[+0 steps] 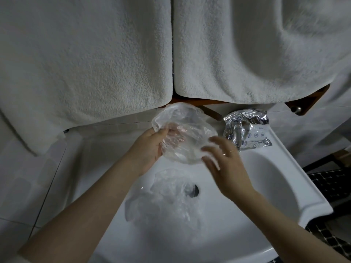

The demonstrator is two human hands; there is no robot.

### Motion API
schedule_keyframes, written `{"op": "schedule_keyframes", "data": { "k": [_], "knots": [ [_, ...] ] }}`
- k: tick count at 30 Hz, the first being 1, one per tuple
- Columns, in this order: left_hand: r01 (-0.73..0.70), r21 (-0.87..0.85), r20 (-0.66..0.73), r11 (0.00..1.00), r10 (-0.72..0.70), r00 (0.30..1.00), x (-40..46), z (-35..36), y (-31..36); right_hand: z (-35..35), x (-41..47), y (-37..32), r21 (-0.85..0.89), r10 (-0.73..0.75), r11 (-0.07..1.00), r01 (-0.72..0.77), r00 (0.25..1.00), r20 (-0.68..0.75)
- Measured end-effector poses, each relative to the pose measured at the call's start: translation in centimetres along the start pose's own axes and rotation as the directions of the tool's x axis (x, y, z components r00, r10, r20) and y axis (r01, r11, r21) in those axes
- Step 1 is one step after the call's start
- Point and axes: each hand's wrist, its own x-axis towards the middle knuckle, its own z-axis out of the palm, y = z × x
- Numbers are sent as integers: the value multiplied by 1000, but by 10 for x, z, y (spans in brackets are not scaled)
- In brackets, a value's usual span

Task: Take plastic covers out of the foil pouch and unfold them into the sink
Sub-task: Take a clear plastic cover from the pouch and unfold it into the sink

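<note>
1. Left hand (150,147): fingers (171,138) curled into the clear plastic cover (182,133) and clamped on its left edge; they show through the film.
2. Right hand (226,168): fingers (214,147) spread apart and blurred, the tips at the cover's lower right edge. Whether they grip the film cannot be told.
3. The held cover is opened into a rounded, crinkled shape, raised above the back of the sink (275,177).
4. A second clear cover (167,202) lies crumpled in the sink bowl, partly over the drain (193,189).
5. The foil pouch (245,128) lies creased on the sink's rear right ledge, apart from both hands.
6. Two white towels (95,63) hang side by side behind the sink; a wooden rail (307,101) shows beneath their lower edges.
7. Dark mosaic floor (332,186) is visible to the sink's right.
</note>
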Motion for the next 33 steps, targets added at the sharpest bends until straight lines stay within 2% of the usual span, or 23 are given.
{"op": "schedule_keyframes", "data": {
  "k": [1,2,3,4,5,6,7,8,10,12,14,16,19,22,24,27,29,31,33],
  "knots": [
    [-9,22,4,1000,9,1000,0,1,1,-2,2,1,146,204,971,-191,976,-76],
    [-18,42,16,999,17,1000,-1,2,2,-5,7,0,314,418,871,-378,906,-70],
    [-27,67,30,997,25,999,-2,3,2,-8,13,-2,475,593,685,-552,801,75],
    [-33,86,54,996,28,998,-3,5,2,-10,17,-1,600,657,431,-674,690,303],
    [-38,99,78,994,30,996,-4,7,2,-10,20,3,652,600,169,-739,602,527],
    [-41,87,96,995,32,995,-5,8,3,-12,21,4,636,496,-31,-771,541,679],
    [-44,65,106,997,37,994,-6,8,4,-13,21,3,605,399,-136,-784,516,758],
    [-41,37,113,998,37,993,-7,8,5,-12,21,2,597,321,-172,-783,528,786],
    [-46,41,137,998,40,990,-9,6,7,-9,22,-1,635,245,-151,-758,593,767],
    [-56,214,137,975,26,990,-11,1,4,-9,27,-5,695,291,-90,-714,648,703],
    [-59,434,80,899,26,996,-12,-3,1,-13,32,-8,730,360,22,-683,687,631],
    [-56,551,11,832,60,998,-11,-5,-1,-19,36,-11,717,365,128,-685,705,608],
    [-29,527,-14,849,43,999,-11,-5,1,-31,39,-16,648,311,246,-721,692,651],
    [35,392,24,919,-48,999,-14,-3,3,-37,37,-15,608,284,283,-742,670,686],
    [90,264,86,960,-116,990,-17,-3,5,-39,35,-13,639,265,199,-743,668,695],
    [194,-1,149,981,-192,970,-21,-3,7,-41,30,-9,701,222,-92,-708,671,707],
    [266,-187,170,946,-235,957,-22,0,3,-38,28,-7,710,169,-244,-661,692,702],
    [303,-345,173,888,-257,951,-22,4,-2,-35,26,-6,713,134,-311,-629,714,688],
    [303,-459,175,835,-249,952,-21,7,-6,-35,26,-5,712,171,-353,-607,707,687]
  ]
}}
